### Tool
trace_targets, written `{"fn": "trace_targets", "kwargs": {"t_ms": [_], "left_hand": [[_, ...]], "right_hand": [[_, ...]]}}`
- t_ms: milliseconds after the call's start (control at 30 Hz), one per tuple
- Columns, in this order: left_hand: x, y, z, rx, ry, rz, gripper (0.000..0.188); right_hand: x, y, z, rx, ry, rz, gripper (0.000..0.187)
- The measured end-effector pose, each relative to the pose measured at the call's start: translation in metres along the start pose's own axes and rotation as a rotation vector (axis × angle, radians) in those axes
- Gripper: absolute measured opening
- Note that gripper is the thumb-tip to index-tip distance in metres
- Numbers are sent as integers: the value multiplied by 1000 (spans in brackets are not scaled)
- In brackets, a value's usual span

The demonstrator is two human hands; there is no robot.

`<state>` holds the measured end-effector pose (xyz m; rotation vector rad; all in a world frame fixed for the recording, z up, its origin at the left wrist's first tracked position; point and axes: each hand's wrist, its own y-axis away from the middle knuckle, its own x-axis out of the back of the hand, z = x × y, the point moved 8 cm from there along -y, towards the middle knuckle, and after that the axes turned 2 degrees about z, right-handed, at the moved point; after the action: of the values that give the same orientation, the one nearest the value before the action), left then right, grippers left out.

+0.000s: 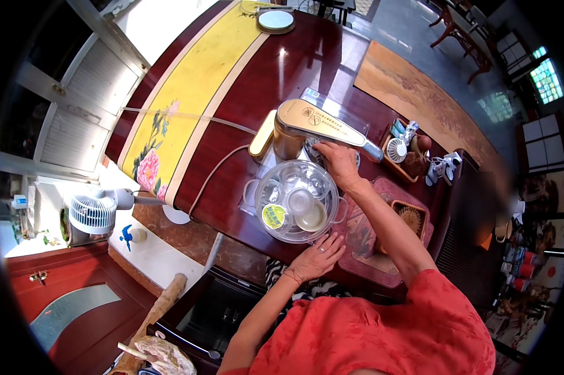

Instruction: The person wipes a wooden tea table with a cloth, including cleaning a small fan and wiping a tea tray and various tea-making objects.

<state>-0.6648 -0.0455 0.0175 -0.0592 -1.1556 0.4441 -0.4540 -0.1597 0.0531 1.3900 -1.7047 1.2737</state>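
A clear glass pot [271, 184] with two side handles stands near the table's front edge. Inside it lie several small cups [311, 216] and a round green-and-yellow label [273, 216]. My left hand [319, 255] rests palm down by the pot's near side, fingers stretched out and holding nothing. My right hand [339, 161] reaches beyond the pot, beneath the long arm of a gold-coloured appliance [307, 122]. Its fingers curl at something dark and shiny there; the appliance partly covers it, so I cannot make out what it is.
Right of my right hand is a wooden tray [399, 164] of small tea things. A reddish tea board [363, 250] carries a square basket [413, 215]. A yellow floral runner [188, 100] crosses the dark red table [232, 150]. A white fan [93, 211] stands at left.
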Motion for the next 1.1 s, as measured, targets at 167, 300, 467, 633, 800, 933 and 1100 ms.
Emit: {"fn": "trace_targets", "kwargs": {"t_ms": [167, 300, 467, 633, 800, 933, 1100], "left_hand": [[-3, -2, 0, -1, 26, -5, 56], [-6, 5, -2, 13, 44, 15, 57], [0, 2, -1, 1, 43, 39, 55], [1, 0, 0, -11, 17, 33, 53], [-1, 0, -1, -14, 76, 42, 40], [2, 2, 0, -38, 98, 62, 36], [10, 1, 3, -49, 74, 31, 46]], "right_hand": [[-22, -40, 1, 124, 18, -148, 33], [-10, -17, 22, 29, -42, -189, 34], [18, 37, 69, -101, 18, -97, 39], [32, 72, 41, -199, 6, -4, 50], [24, 142, -32, -201, -55, 80, 46], [31, 150, -50, -184, -86, 36, 44], [36, 107, 10, -229, -79, 173, 44]]}}
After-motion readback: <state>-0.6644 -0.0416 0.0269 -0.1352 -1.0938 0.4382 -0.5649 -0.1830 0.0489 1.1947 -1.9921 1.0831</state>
